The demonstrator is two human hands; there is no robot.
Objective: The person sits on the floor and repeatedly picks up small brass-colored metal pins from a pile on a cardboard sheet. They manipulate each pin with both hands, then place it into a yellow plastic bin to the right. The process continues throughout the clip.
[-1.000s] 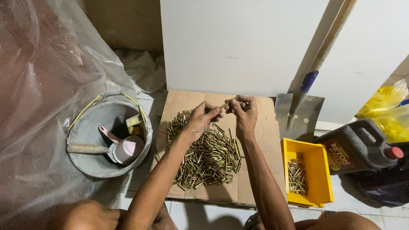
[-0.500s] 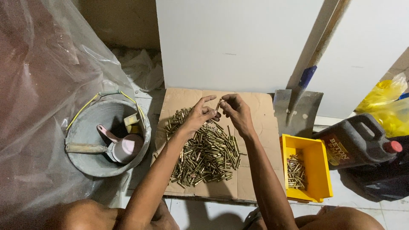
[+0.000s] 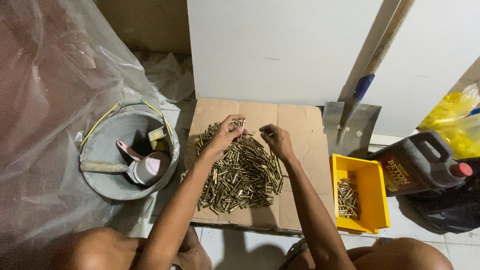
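The left hand (image 3: 226,134) pinches one brass pin (image 3: 242,126), the right hand (image 3: 278,141) is loosely curled near it, few pins are in the yellow box (image 3: 372,200), and a big pile (image 3: 240,172) waits.

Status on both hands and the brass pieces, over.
Left hand pinching a few brass pieces upright over the pile. Right hand fingers pinched, contents unclear. Cardboard under the pile; yellow bin to the right, partly filled.

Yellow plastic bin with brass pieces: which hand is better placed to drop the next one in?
Probably the right hand: it hovers over the brass pile on the side nearer the yellow plastic bin. The left hand, holding small brass pieces, is farther away.
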